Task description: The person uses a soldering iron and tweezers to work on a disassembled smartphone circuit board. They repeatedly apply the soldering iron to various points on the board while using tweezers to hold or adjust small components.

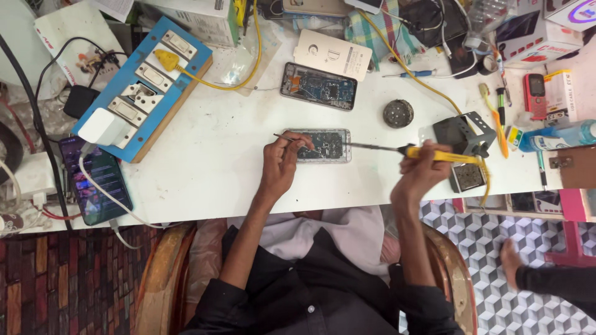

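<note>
An opened phone (327, 145) lies flat on the white worktable (217, 155), its circuit board showing. My left hand (280, 162) rests at the phone's left edge and pinches thin metal tweezers (287, 138) that lie across the phone's upper left corner. My right hand (422, 170) grips the yellow handle of a soldering iron (434, 154). Its long metal tip reaches left to the phone's right edge.
A second opened phone (318, 85) lies farther back beside a white card (333, 54). A blue power strip (146, 84) sits at the left above a lit phone (96, 180). Right of me stand a black iron stand (462, 133), a round tin (398, 113) and boxes. Another person's foot (510, 260) is at lower right.
</note>
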{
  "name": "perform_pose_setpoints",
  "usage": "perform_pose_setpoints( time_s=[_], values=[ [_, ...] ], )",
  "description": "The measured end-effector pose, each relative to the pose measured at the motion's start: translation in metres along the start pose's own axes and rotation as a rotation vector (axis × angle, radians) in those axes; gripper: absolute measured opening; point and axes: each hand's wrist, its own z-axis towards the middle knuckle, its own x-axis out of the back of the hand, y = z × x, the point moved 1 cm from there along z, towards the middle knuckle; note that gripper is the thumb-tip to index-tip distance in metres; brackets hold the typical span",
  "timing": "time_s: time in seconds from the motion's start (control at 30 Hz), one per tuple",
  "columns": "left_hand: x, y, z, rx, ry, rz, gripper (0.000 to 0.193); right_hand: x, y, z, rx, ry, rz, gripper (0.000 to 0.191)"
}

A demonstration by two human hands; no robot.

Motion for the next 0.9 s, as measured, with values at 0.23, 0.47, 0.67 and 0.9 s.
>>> perform_pose_setpoints(
  time_s=[0.23,0.47,0.67,0.9],
  values=[
    [-0.002,0.000,-0.002,-0.078,-0.001,0.019,0.018,-0.012,0.016,-0.034,-0.121,0.067,0.000,0.022],
    [-0.002,-0.001,0.000,-0.079,-0.010,0.040,0.020,-0.017,0.018,-0.036,-0.053,0.130,-0.071,0.019],
    [-0.004,-0.005,0.000,-0.062,-0.003,0.042,0.020,-0.014,0.022,-0.037,0.004,0.097,-0.141,0.019],
    [-0.002,-0.009,-0.001,-0.068,-0.001,0.041,0.018,-0.009,0.028,-0.038,-0.014,0.088,-0.164,0.019]
  ],
)
